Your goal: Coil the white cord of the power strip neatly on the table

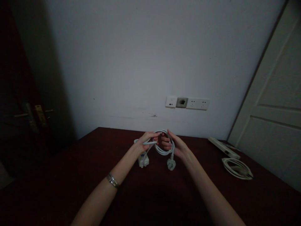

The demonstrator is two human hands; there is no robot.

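Between my hands is a white power cord [162, 153], wound into a round coil of several loops. My left hand [145, 140] grips the coil's left side and a length of cord that leads away from it. On the other side my right hand [176, 145] has its fingers through the loop and its thumb along the outside. A plug [171, 164] hangs from the coil's lower right, beneath my right hand. Below my left hand is a white block-shaped piece [143, 160], partly covered by the hand and cord; whether it touches the table I cannot tell.
The dark red table [105, 147] meets the wall at its far edge. At its right lie a long white power strip [224, 147] and a coiled white cable [235, 174]. Wall sockets [197, 104] sit above the table. A door [279, 91] stands on the right.
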